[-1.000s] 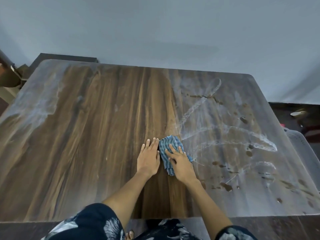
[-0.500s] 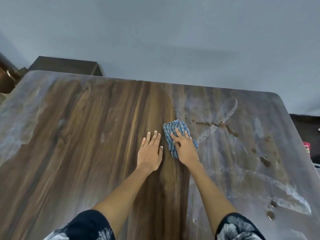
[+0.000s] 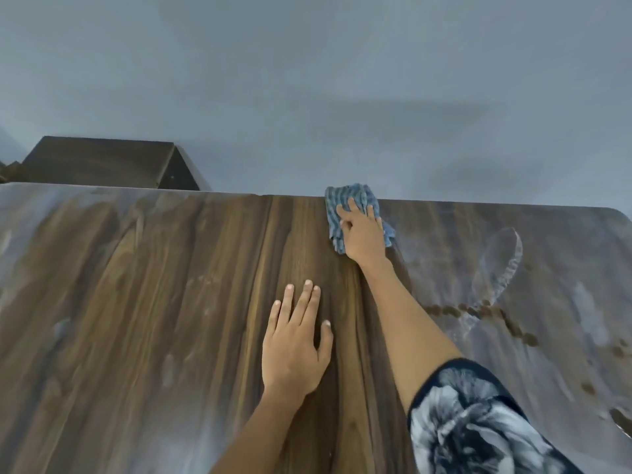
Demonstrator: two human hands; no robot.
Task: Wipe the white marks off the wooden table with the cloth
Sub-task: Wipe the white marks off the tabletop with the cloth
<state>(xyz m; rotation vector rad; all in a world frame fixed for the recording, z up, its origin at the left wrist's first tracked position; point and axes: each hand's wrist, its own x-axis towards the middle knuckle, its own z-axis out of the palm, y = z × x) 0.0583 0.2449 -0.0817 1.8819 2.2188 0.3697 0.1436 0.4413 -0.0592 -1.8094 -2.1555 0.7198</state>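
Observation:
A wide wooden table (image 3: 171, 319) fills the lower view. My right hand (image 3: 363, 234) presses a blue striped cloth (image 3: 337, 203) flat at the table's far edge, arm stretched out. My left hand (image 3: 295, 347) lies flat on the bare wood in the middle, fingers apart, holding nothing. White marks (image 3: 499, 265) cover the right side of the table, with a looped streak and a row of brown spots (image 3: 478, 311). A paler white haze (image 3: 51, 241) lies over the far left part.
A grey wall (image 3: 307, 80) rises right behind the table's far edge. A dark wooden cabinet (image 3: 102, 162) stands behind the table at the back left. The table's rounded far right corner (image 3: 615, 212) is in view.
My right hand has pushed the cloth away from me, from the table's middle to its far edge. My left hand stayed flat on the wood. My head has leaned forward.

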